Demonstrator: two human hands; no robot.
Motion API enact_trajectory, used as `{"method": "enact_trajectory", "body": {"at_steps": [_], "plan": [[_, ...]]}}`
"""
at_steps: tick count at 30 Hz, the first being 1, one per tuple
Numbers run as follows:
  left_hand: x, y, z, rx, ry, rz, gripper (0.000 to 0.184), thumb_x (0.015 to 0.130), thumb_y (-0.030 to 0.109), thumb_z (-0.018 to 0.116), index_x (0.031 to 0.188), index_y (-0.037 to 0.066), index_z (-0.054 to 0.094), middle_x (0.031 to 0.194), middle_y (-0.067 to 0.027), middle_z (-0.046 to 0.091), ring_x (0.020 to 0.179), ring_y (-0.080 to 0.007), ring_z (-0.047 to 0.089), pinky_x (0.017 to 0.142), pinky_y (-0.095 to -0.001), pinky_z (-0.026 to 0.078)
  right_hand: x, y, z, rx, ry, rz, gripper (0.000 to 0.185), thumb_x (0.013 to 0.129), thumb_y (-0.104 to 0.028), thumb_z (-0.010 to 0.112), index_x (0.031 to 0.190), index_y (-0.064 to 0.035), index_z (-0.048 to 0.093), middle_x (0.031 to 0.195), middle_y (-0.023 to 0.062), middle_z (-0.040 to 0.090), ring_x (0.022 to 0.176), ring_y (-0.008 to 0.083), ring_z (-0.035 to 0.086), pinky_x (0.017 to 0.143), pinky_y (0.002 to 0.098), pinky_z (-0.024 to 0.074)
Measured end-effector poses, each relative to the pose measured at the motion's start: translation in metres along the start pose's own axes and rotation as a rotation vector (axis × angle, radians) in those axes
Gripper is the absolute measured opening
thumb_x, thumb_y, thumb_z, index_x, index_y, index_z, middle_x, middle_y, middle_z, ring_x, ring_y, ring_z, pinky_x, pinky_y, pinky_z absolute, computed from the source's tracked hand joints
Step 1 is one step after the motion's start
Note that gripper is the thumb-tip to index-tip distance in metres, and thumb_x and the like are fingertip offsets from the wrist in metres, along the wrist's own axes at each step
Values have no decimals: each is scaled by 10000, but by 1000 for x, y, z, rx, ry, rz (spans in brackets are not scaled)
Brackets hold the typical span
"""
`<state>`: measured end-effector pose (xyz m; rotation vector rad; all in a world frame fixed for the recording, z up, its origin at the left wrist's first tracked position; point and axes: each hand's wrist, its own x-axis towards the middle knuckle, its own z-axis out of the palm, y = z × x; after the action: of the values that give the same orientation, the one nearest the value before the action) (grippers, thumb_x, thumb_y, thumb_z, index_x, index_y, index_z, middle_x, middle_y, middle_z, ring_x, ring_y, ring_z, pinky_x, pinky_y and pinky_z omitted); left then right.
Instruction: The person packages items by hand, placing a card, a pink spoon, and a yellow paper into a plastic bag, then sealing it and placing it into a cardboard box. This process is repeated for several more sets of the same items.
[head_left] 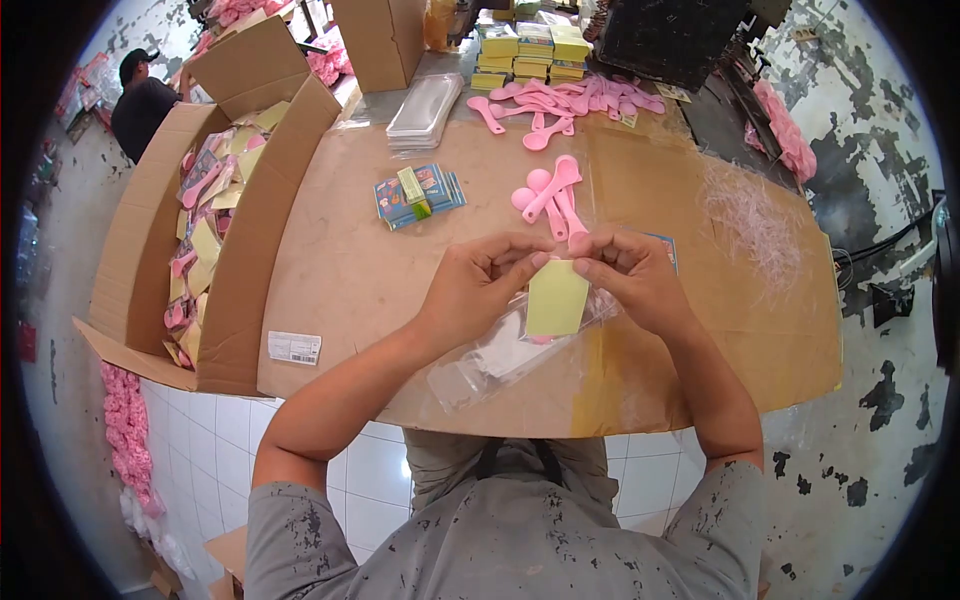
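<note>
My left hand [488,280] and my right hand [638,282] pinch the top corners of a clear plastic bag [600,305]. A pale yellow card [557,298] is in the bag, and a bit of pink [541,340] shows below its lower edge. Under the hands, more clear plastic bags [465,372] lie flat on the cardboard-covered table. Just beyond my fingers is a small group of pink scoops [552,195]. To the left of it lies a banded bundle of blue printed cards [440,188]. Part of another blue card [664,245] shows behind my right hand.
A large open carton [150,240] of filled packets stands at the left. Farther back are a stack of clear bags [425,108], a pile of pink scoops [600,97] and bundled cards [533,45]. Plastic shreds [755,220] lie right. Another person [145,110] is at the far left.
</note>
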<state>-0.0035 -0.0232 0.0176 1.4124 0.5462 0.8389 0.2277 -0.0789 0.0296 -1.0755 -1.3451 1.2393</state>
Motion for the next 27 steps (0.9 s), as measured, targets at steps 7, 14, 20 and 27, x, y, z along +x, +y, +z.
{"method": "enact_trajectory", "body": {"at_steps": [7, 14, 20, 27], "plan": [[4, -11, -6, 85, -45, 24, 225, 1032, 57, 633, 1223, -31, 712, 1113, -76, 755, 981, -94, 686, 848, -262, 580, -3, 15, -12, 75, 26, -44, 144, 954, -2, 714, 1094, 27, 731, 1024, 32, 705, 878, 83, 662, 752, 240, 540], [5, -13, -12, 63, -123, -23, 266, 1043, 114, 636, 1247, -43, 705, 1141, -97, 751, 993, -107, 693, 857, -277, 585, -6, 25, -27, -32, -9, -118, 157, 976, -11, 675, 1098, 33, 763, 1094, 50, 699, 901, 90, 648, 768, 250, 540], [7, -9, -6, -98, -48, -175, 282, 1046, 155, 638, 1226, -48, 713, 1110, -107, 757, 968, -135, 717, 865, -294, 596, -7, 19, -25, -104, 1, -55, 152, 962, -21, 699, 1088, 36, 760, 1098, 50, 700, 916, 89, 658, 779, 246, 543], [9, -9, -8, -3, -96, -176, 271, 1021, 110, 671, 1239, -48, 703, 1074, -98, 761, 935, -118, 715, 839, -267, 592, -7, 21, -23, -23, 4, 25, 144, 948, -14, 722, 1077, 49, 732, 997, 42, 719, 893, 93, 678, 764, 244, 552]]}}
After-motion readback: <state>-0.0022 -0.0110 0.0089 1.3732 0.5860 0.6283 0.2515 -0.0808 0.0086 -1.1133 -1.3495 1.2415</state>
